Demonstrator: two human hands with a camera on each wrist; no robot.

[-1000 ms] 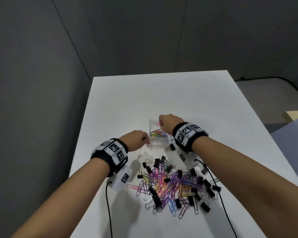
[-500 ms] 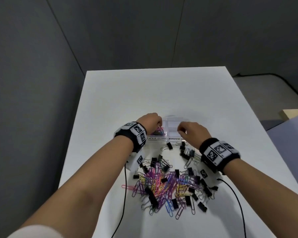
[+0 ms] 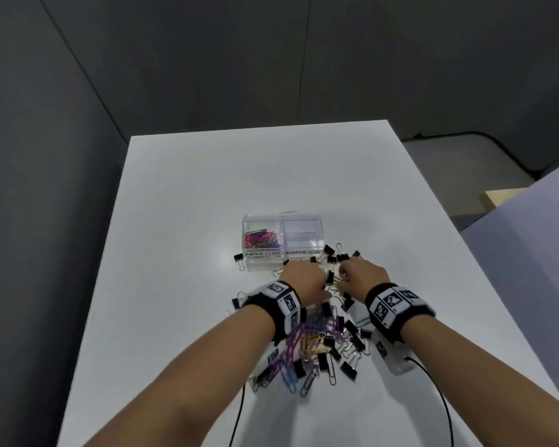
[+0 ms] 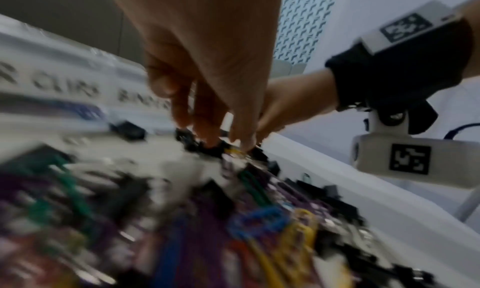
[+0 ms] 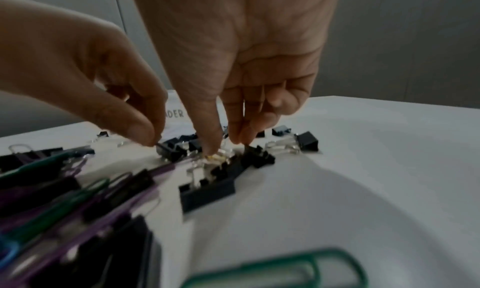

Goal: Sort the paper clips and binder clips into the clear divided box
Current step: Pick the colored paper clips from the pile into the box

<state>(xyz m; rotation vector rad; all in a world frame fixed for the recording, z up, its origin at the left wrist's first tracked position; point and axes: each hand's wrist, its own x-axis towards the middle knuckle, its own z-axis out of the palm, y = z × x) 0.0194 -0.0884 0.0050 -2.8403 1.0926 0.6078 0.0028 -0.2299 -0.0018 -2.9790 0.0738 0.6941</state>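
Note:
The clear divided box point(image 3: 304, 221) stands mid-table. Its left compartment, labelled PAPER CLIPS, holds coloured paper clips point(image 3: 260, 240); the right compartment, labelled BINDER CLIPS, looks empty. A mixed pile of coloured paper clips and black binder clips point(image 3: 323, 346) lies in front of the box, partly under my wrists. Both hands meet at a cluster of binder clips point(image 3: 331, 279) just before the box. My left hand point(image 4: 215, 140) pinches the wire handle of a black binder clip point(image 5: 171, 148). My right hand point(image 5: 224, 146) has thumb and fingers closed round a binder clip point(image 5: 257, 156) beside a yellow paper clip.
A lone binder clip point(image 3: 239, 258) lies left of the box, and more point(image 3: 331, 251) are scattered at its right front corner. The white table point(image 3: 207, 188) extends far behind the box. Cables point(image 3: 446, 408) trail from my wrist units toward the front edge.
My left hand has drawn back from the paper clip compartment to the binder clip cluster. My right hand has shifted slightly left to meet it. The view has tilted.

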